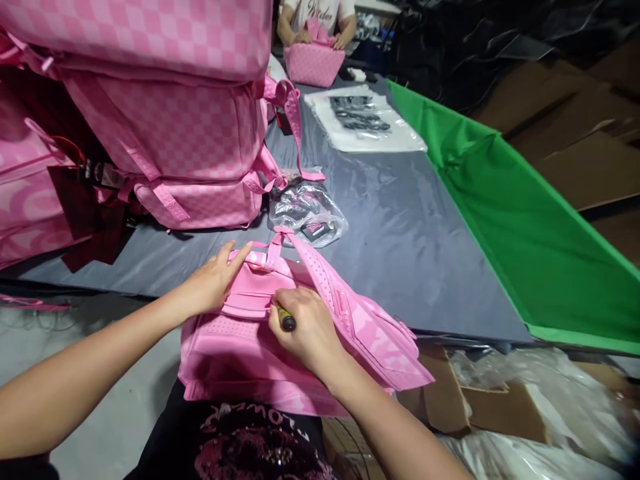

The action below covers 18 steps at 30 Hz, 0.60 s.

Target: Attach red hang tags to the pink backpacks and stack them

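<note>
A pink backpack (225, 347) lies at the near table edge, over my lap, with its camouflage-patterned flap (380, 333) folded out to the right. My left hand (215, 277) grips the bag's upper left edge, with thumb and index finger spread along the fabric. My right hand (305, 323) is closed around a small tool with a yellow-green handle (286, 319) and a round black end. That fist rests over the bag's open inner pocket area; the tool's working tip is hidden. A pink strap loop (284, 232) stands up at the bag's top.
Pink checkered backpacks (170, 127) are stacked at the left. A clear plastic bag (307, 210) lies just beyond my work, and white plastic sheets (367, 120) lie farther back. Green fabric (540, 220) borders the right side. Another person (320, 17) handles a pink bag (314, 63) at the far end.
</note>
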{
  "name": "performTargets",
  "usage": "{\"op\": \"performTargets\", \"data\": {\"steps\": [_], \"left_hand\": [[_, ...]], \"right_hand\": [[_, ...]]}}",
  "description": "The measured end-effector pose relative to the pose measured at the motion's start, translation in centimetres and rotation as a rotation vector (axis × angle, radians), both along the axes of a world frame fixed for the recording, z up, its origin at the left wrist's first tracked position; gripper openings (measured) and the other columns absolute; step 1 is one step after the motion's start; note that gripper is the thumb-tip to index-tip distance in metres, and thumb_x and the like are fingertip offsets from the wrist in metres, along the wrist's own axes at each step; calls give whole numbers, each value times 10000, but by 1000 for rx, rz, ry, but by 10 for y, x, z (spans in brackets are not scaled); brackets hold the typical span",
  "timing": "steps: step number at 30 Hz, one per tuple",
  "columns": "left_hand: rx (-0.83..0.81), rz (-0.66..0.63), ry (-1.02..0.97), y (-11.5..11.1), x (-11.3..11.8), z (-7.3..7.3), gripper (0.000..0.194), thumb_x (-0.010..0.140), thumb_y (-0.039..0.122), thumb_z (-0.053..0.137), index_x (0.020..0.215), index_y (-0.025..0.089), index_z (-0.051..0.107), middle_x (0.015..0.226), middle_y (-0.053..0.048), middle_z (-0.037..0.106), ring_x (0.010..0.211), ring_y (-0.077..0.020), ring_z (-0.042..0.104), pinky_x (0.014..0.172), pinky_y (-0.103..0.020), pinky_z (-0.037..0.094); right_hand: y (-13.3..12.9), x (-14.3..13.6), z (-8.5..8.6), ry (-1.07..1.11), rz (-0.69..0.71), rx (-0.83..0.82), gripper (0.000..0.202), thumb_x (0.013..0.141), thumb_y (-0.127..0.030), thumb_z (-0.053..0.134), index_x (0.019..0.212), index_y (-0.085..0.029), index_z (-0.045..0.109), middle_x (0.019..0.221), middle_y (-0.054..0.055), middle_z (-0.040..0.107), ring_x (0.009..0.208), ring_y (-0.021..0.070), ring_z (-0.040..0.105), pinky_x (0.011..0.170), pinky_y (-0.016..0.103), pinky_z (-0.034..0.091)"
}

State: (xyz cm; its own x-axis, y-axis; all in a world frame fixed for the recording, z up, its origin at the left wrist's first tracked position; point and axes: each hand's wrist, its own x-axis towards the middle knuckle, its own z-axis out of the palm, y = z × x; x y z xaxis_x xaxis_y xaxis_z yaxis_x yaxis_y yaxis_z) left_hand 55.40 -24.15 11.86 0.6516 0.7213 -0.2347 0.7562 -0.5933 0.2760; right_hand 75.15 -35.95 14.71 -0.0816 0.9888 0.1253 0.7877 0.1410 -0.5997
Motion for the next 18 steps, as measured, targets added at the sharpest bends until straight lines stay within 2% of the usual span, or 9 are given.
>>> {"op": "performTargets", "data": {"steps": [3,5,6,7,9,12,14,16,18], "left_hand": [[5,-19,-51,0,-2,-5,1006,797,51,531,1564,306,-68,1590,-233,110,1410,-394,361,1045,-475,439],[-4,-19,-67,1,-2,-7,1011,790,47,530,1566,307,-63,1595,-226,104,1419,-388,347,1053,-482,435],[-11,-11,-68,1,-1,-7,1017,783,40,530,1568,310,-57,1599,-220,98,1427,-386,335,1059,-485,431],[-21,-1,-68,2,-1,-7,1027,771,28,530,1568,317,-49,1605,-212,94,1435,-382,323,1064,-486,428],[-40,23,-61,2,1,-6,1046,747,3,528,1570,324,-34,1613,-199,93,1447,-376,306,1076,-486,419],[-62,41,-55,1,3,-4,1065,708,-25,526,1577,304,5,1619,-200,88,1445,-370,315,1096,-467,406],[-69,45,-61,1,4,-5,1080,681,-36,526,1580,292,26,1624,-200,82,1437,-363,336,1112,-452,393],[-72,53,-68,1,3,-7,1114,657,-40,527,1579,307,6,1633,-187,75,1445,-355,326,1121,-449,385],[-73,60,-75,1,3,-11,1151,644,-33,533,1571,342,-37,1642,-164,64,1463,-349,294,1133,-464,370]], "right_hand": [[8,32,29,410,30,169,199,895,-177,469,988,-209,642,969,56,726,922,182,694,836,328,557],[30,65,33,445,-153,289,211,945,-216,432,1079,-213,595,967,55,718,896,173,700,803,320,567],[47,83,29,336,-288,301,239,965,-219,394,1119,-200,576,964,65,712,887,176,698,781,316,563],[66,100,20,140,-382,236,268,969,-195,367,1134,-179,578,1002,86,706,916,183,693,781,310,552],[106,127,-7,-373,-339,-139,285,937,-143,417,1150,-167,605,1081,104,696,1006,207,677,828,306,521],[156,145,-50,-540,-284,-271,218,901,-175,548,1075,-119,665,1113,159,684,988,255,679,812,311,501],[174,146,-72,-585,-292,-274,304,906,-285,602,1117,-72,652,1148,206,661,1015,275,664,824,315,493],[181,143,-84,-633,-295,-274,422,901,-373,625,1151,-33,634,1160,240,645,1058,292,643,844,320,485],[181,141,-91,-671,-268,-265,381,914,-333,607,1130,-22,646,1148,244,648,1066,289,637,845,318,483]]}}
